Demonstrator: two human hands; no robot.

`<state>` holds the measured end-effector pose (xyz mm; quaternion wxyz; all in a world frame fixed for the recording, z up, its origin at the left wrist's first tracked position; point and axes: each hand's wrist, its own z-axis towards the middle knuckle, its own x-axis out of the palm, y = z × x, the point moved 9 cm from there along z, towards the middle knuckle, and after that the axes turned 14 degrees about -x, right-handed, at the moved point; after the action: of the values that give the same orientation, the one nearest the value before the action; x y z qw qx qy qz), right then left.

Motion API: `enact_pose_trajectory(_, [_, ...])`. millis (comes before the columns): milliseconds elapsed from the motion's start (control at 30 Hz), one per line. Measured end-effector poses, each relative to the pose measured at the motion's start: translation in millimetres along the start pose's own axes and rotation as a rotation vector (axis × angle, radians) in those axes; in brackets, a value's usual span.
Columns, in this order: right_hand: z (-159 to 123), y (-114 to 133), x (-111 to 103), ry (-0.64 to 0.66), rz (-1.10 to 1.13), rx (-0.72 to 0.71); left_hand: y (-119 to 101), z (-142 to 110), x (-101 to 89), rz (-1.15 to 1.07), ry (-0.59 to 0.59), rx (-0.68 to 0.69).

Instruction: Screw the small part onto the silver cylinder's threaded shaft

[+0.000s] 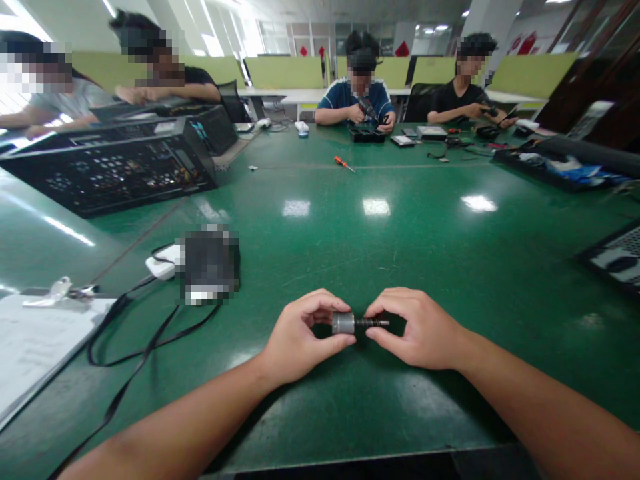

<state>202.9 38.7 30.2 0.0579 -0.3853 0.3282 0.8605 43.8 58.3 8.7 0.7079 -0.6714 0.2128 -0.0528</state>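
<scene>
Just above the green table [350,253], near its front edge, both my hands hold one small metal part [344,323]: a grey cylinder with a thin dark shaft [373,323] sticking out to the right. My left hand [300,337] pinches the cylinder between thumb and fingers. My right hand [417,330] pinches the end of the shaft between thumb and forefinger. The two hands are almost touching.
A blurred-out black device [207,267] with black cables [135,333] lies to the left, beside a clipboard with paper [35,347]. An open black computer case [110,167] stands at the far left. A red screwdriver [344,163] lies mid-table. Several people work along the far side.
</scene>
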Motion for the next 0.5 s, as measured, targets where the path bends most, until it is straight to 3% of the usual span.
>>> enact_pose_trajectory(500, [0.2, 0.2, -4.4, 0.025, -0.039, 0.001, -4.1, -0.4, -0.6, 0.004, -0.008, -0.006])
